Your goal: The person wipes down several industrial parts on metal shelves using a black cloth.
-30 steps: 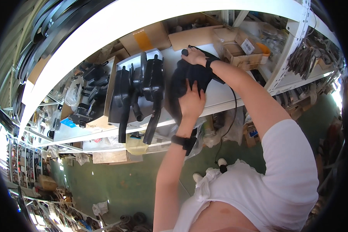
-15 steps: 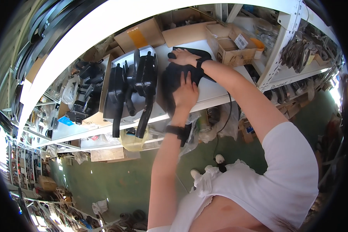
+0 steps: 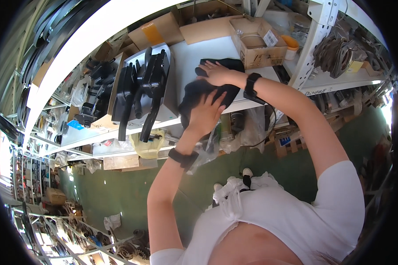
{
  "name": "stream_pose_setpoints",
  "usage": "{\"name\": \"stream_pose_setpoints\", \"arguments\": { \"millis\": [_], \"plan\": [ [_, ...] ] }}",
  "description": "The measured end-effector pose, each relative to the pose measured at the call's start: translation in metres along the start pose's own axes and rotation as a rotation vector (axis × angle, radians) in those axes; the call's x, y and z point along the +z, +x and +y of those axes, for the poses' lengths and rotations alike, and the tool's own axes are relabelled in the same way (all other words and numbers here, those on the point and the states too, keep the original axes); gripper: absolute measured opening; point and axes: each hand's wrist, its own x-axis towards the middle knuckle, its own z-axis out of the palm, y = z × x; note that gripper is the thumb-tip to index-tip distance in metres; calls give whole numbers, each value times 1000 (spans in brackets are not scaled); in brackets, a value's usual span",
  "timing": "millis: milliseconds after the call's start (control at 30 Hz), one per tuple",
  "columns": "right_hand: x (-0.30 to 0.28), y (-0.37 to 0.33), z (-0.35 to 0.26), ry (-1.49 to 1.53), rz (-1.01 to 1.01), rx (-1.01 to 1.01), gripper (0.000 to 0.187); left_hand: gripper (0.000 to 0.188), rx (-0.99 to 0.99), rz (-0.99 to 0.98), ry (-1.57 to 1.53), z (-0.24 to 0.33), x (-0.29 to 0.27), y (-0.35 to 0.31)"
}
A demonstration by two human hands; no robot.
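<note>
A soft, dark bundle of black cloth [image 3: 231, 65] lies crumpled on the white shelf, partly hanging over its front edge. My left hand [image 3: 204, 115] rests on the near part of it, fingers spread and pressed flat. Farther back, my right hand [image 3: 217, 74] has its fingers and thumb around a fold of the same cloth. The exact kind of cloth item cannot be made out. To the left of the bundle stands a white carton [image 3: 170, 95] holding glossy black plastic parts [image 3: 155, 73] with tube-like ends.
An open cardboard box [image 3: 263, 55] and an orange-and-white tub [image 3: 291, 46] stand behind my right arm. A white shelf post [image 3: 311, 57] rises at the right. Another box of black parts [image 3: 99, 95] sits farther left. Plastic bags [image 3: 250, 130] hang below the shelf edge.
My forearms have spread farther apart. The cloth bundle has shifted and changed shape under my hands, its far part now rumpled to the right. The view has moved slightly.
</note>
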Motion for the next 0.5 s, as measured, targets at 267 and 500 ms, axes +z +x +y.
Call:
{"name": "stream_pose_setpoints", "arguments": {
  "millis": [267,500],
  "plan": [
    [-10,38,13,-48,-140,101,68,44,39,-3,-55,-25,15,37],
    [-1,87,-8,24,-96,63,70,45,-191,112,214,-50,40,53]
  ]
}}
